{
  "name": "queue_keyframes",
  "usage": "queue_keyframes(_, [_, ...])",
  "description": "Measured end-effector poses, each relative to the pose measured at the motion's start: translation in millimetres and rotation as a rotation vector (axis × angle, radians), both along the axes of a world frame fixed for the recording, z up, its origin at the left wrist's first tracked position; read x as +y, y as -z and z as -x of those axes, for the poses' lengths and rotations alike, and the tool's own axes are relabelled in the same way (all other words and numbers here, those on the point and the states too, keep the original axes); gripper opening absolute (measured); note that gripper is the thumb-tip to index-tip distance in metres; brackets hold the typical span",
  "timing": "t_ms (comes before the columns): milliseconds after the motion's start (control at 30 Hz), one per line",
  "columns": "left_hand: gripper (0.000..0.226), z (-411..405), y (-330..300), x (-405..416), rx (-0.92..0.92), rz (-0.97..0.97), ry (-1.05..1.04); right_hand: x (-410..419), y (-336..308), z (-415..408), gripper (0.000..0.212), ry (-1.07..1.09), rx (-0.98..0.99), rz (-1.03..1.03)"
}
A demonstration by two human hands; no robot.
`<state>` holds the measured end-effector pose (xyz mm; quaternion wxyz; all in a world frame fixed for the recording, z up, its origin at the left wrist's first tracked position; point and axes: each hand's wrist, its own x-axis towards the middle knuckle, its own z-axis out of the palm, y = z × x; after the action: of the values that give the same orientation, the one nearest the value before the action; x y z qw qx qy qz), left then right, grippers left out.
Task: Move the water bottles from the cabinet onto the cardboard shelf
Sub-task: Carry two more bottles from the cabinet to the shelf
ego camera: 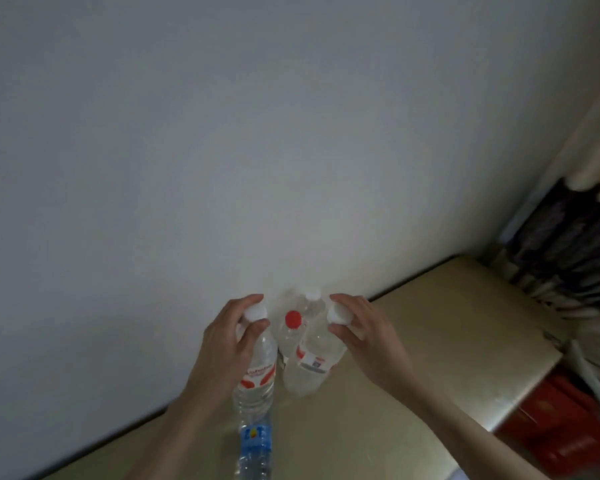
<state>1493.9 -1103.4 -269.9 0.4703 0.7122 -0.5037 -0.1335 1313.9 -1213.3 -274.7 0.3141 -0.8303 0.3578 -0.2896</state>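
Blue-label clear plastic bottle (255,448) at bottom centre; both hands, left (229,341) & right (364,336), pinch white-capped clear bottles (257,368) (312,355) by necks. Risk: bumping red-capped bottle (291,332) btw them, toppling it on the beige surface (430,341).

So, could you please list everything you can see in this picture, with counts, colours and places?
Water bottles, white caps: three, clear; one in each hand, one at the back by the wall.
Water bottle, red cap: one, clear, in the middle of the group.
Blue-labelled bottle: one, clear, nearest the camera.
Cabinet top: one, beige, under the bottles.
Wall: white, behind.
Dark clutter: far right, blurred.
Red item: lower right, unclear.
Left hand: gripping a bottle neck.
Right hand: gripping a bottle neck.
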Motion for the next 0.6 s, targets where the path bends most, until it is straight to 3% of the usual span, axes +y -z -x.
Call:
queue_keyframes(200, [0.021, 80, -2, -30, 0.079, 0.017, 0.22, 23, -3, 105, 0.036, 0.282, -0.197, -0.232])
queue_keyframes(400, [0.017, 213, -17, -39, 0.051, 0.026, 0.552, 82, -19, 244, 0.03, 0.593, -0.31, -0.176])
queue_keyframes(600, [0.021, 367, -24, 2, 0.061, 0.05, 0.9, 186, -33, 386, 0.028, 0.868, -0.371, -0.063])
